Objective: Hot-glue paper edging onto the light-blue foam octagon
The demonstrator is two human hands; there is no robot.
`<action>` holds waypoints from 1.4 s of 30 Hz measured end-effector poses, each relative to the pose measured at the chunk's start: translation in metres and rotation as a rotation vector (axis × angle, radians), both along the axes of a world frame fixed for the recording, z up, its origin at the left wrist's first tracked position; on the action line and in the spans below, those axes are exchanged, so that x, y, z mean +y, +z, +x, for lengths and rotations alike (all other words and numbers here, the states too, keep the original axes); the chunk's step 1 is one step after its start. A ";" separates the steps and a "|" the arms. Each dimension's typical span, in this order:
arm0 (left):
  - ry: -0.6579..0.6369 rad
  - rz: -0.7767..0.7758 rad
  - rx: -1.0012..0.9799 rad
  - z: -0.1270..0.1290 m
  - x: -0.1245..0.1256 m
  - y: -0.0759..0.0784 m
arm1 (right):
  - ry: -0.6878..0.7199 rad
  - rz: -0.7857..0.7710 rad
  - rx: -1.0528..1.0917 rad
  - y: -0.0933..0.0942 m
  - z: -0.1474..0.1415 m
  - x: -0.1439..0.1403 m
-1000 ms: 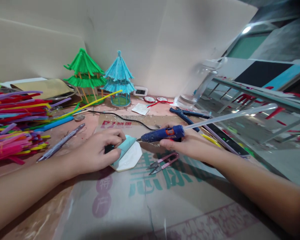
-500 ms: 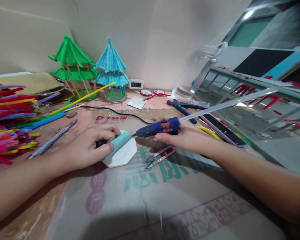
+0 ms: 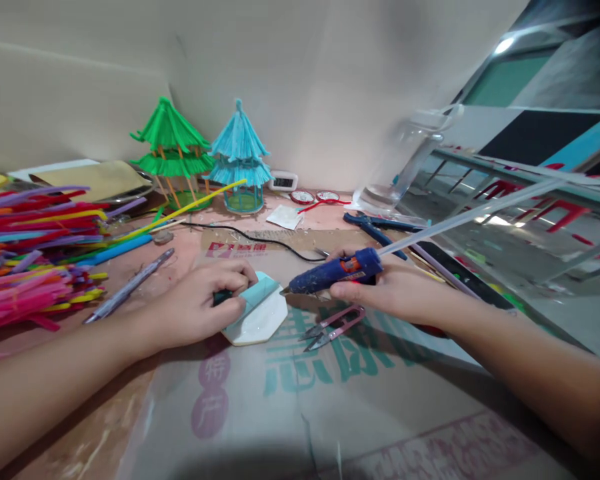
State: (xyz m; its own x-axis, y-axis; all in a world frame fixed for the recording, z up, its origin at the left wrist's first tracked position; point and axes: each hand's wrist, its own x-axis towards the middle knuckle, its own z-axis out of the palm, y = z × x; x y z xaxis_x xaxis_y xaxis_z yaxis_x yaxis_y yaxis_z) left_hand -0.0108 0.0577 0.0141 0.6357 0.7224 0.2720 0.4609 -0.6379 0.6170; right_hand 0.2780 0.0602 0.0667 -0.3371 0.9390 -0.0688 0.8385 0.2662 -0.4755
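Observation:
My left hand [image 3: 213,300] pinches a light-blue flap [image 3: 260,293] that stands folded up across a white octagonal piece [image 3: 260,323] lying on the cardboard. A small dark item shows under its curled fingers; its kind is hidden. In my right hand [image 3: 375,287] is a blue hot glue gun [image 3: 330,272], its nozzle at the right edge of the octagonal piece. Whether the nozzle touches it I cannot tell. From the gun's back a long clear glue stick [image 3: 460,212] sticks out. Pink-handled thread snips [image 3: 335,327] lie open just below the gun.
Bundled coloured pipe cleaners [image 3: 35,253] fill the left side, beside a wrapped pen-like item [image 3: 130,287]. A green pavilion model [image 3: 173,157] and a blue pavilion model [image 3: 239,160] stand behind. Dark pliers [image 3: 380,230], a phone-like black slab [image 3: 460,273] and a clear bottle [image 3: 400,160] are right.
The camera view has shifted, so everything sits lower and further right. The glue gun's nozzle has moved slightly toward me along the octagonal piece's edge. Both hands keep their hold.

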 end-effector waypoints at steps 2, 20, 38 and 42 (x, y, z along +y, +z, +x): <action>0.001 -0.015 -0.015 0.001 0.000 -0.001 | -0.014 -0.037 0.020 -0.001 0.002 0.000; 0.009 -0.035 -0.096 0.003 -0.001 -0.007 | 0.115 -0.486 0.421 0.005 -0.005 -0.011; 0.014 -0.028 -0.107 0.003 -0.001 -0.008 | 0.165 -0.437 0.282 0.007 -0.005 -0.013; 0.010 -0.020 -0.084 0.003 -0.001 -0.007 | 0.189 -0.405 0.264 0.005 -0.002 -0.013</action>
